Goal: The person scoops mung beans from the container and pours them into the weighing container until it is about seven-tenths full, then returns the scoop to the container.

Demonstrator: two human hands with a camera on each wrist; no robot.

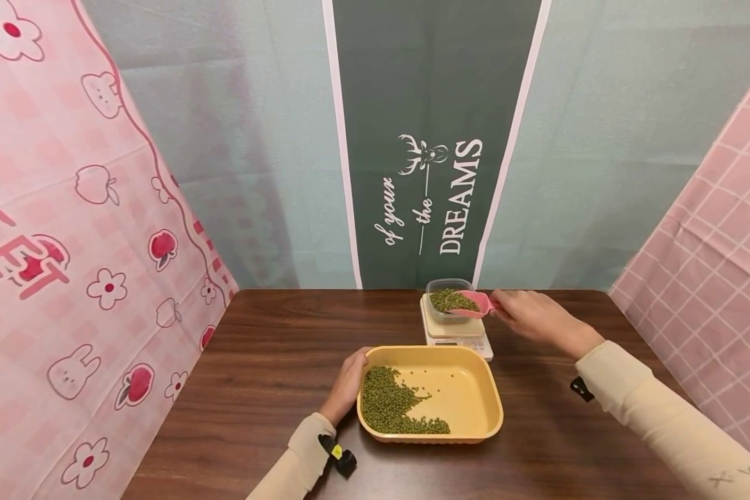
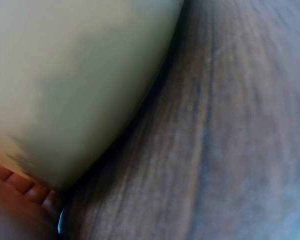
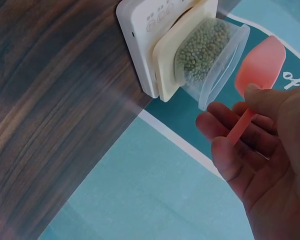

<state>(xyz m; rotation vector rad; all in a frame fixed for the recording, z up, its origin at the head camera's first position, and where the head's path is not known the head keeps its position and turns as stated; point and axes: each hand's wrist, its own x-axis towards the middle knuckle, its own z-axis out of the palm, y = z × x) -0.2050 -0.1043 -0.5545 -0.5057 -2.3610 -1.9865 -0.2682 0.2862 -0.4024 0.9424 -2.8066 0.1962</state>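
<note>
Pink plastic, the scoop (image 1: pixel 470 303) hangs over the clear container (image 1: pixel 450 300) of green beans that sits on the kitchen scale (image 1: pixel 456 332), its bowl loaded. The right hand (image 1: pixel 533 316) pinches the handle between thumb and fingers (image 3: pixel 230 132), the bowl jutting out beyond them. A tilt too early or too fast could spill beans past the narrow rim onto the table (image 1: pixel 269 361), and a knock might shift the container on the scale. The left hand (image 1: pixel 347 384) curls around the left edge of the yellow tray (image 1: pixel 475 375), where more beans lie.
</note>
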